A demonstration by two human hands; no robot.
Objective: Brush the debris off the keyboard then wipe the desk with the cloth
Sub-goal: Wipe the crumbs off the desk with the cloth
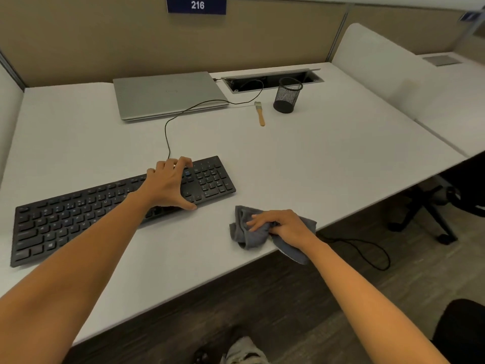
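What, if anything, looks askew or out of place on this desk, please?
The black keyboard lies slanted on the white desk, gripped by the left hand; the crumpled grey cloth in the right hand overhangs the front edge.

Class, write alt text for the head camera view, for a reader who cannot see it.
A person's left hand grips a black keyboard while the right hand holds a crumpled grey cloth at the white desk's near edge. Farther back lie a brush, a closed laptop and a mesh pen cup.
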